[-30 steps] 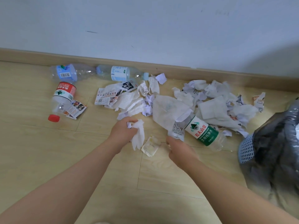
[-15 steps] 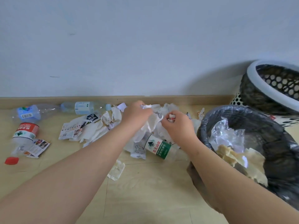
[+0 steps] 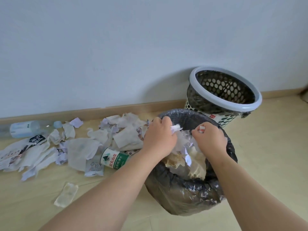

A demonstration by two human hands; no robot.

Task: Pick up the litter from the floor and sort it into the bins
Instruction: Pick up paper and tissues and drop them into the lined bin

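Observation:
Both hands hover over the near bin [image 3: 168, 185], lined with a black bag and holding tissues and clear plastic. My left hand [image 3: 158, 139] grips a crumpled white tissue [image 3: 175, 127] above the bin's left rim. My right hand [image 3: 209, 139] pinches a small white and red scrap [image 3: 202, 128] over the bin's middle. A pile of tissues and torn paper [image 3: 93, 144] lies on the floor to the left, with a green-labelled bottle [image 3: 114, 158] at its near edge.
A second bin [image 3: 225, 97] with a grey rim and perforated wall stands behind, against the wall. A clear bottle [image 3: 28, 129] lies by the skirting at far left. A small clear wrapper [image 3: 66, 194] lies alone on the wooden floor nearer me.
Both hands rose from the litter pile and moved right with their pieces, now above the black-lined bin. The view swung right, bringing both bins into sight.

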